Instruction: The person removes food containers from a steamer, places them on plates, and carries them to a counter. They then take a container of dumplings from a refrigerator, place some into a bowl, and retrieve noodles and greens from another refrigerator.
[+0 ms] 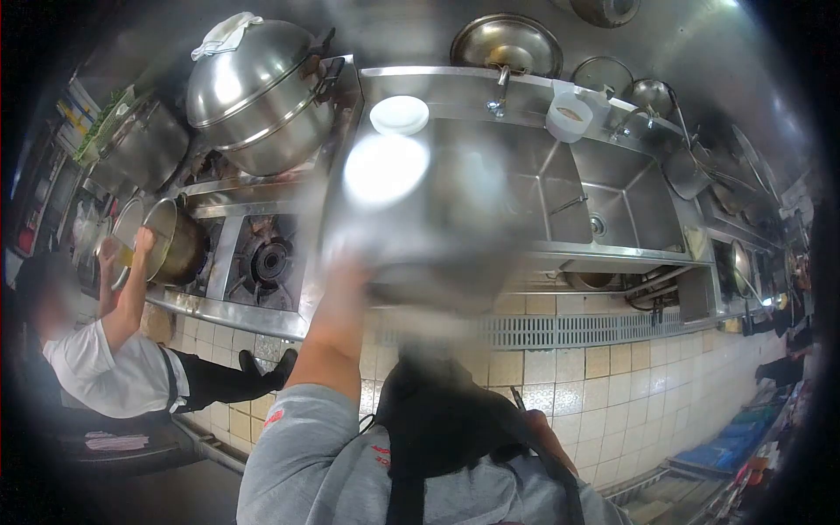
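My left arm reaches forward over the front edge of the sink counter (560,260). My left hand (350,269) is a blur beside a grey metallic shape (437,284), and I cannot tell whether it grips it. Just beyond lie a white plate (399,115) and a bright white round patch (386,169), both near the sink's left end. Low at my right side, my right hand (544,430) is partly hidden by the dark apron (429,411). A thin dark rod (518,399) sticks up from its fingers.
A co-worker (114,359) at the left grips a large pot (175,241) by the burner (267,258). A big domed steamer (254,96) stands behind. Sink basins (626,197), a white container (569,114) and several pans line the back. A floor grate (577,331) crosses the tiles.
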A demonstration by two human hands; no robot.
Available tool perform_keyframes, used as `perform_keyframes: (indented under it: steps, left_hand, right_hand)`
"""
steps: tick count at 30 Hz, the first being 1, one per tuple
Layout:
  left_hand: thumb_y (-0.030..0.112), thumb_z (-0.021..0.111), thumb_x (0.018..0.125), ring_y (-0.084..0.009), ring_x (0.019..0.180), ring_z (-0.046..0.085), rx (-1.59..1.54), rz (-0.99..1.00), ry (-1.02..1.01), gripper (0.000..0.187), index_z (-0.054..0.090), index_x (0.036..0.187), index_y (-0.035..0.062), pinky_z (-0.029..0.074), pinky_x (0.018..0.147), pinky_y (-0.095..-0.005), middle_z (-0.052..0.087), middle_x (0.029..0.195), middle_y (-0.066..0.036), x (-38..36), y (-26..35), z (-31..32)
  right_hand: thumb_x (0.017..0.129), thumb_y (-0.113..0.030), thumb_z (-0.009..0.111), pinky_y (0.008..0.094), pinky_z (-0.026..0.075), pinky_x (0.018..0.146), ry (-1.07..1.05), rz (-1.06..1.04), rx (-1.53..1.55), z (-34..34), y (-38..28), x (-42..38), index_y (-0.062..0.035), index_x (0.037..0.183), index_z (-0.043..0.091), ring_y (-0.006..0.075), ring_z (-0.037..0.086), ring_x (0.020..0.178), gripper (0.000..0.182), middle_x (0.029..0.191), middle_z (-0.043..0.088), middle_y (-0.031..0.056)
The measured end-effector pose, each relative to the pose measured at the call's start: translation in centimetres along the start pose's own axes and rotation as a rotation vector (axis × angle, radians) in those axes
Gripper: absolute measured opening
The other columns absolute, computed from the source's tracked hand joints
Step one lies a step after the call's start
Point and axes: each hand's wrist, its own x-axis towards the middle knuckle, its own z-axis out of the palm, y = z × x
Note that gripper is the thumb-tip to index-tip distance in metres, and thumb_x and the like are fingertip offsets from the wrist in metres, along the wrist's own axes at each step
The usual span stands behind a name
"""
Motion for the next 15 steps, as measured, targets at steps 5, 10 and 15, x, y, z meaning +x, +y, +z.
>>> perform_keyframes:
  steps: [5, 10, 15]
  left_hand:
    - [0.046, 0.063, 0.081, -0.0358, 0.112, 0.056, 0.006, 0.009, -0.002, 0.053, 0.064, 0.115, 0.005, 0.046, 0.097, -0.0435, 0.061, 0.117, -0.019, 0.0, 0.0, 0.0]
    - [0.045, 0.063, 0.082, -0.0367, 0.112, 0.056, -0.002, 0.014, -0.001, 0.052, 0.065, 0.114, 0.0047, 0.046, 0.097, -0.0438, 0.061, 0.117, -0.02, 0.2, -0.1, 0.2]
    - [0.044, 0.063, 0.082, -0.038, 0.112, 0.056, -0.018, -0.034, -0.045, 0.052, 0.064, 0.115, 0.0037, 0.046, 0.097, -0.044, 0.061, 0.118, -0.02, -0.6, 0.6, -1.0]
  right_hand:
    - [0.082, -0.018, 0.065, 0.0384, 0.045, 0.041, 0.01, -0.105, -0.467, -0.5, -0.6, -0.3, -0.0015, 0.091, 0.059, 0.0258, 0.059, 0.05, 0.02, 0.063, 0.058, 0.0105]
    - [0.072, -0.011, 0.068, 0.041, 0.053, 0.054, -0.012, -0.278, -0.866, 0.5, 4.0, 3.5, -0.0107, 0.111, 0.057, 0.0289, 0.065, 0.065, 0.041, 0.074, 0.064, 0.0119]
    - [0.071, -0.013, 0.07, 0.0418, 0.054, 0.059, -0.063, -0.25, -0.945, 0.4, 3.4, 3.2, -0.0113, 0.113, 0.055, 0.0304, 0.066, 0.071, 0.045, 0.074, 0.065, 0.0132]
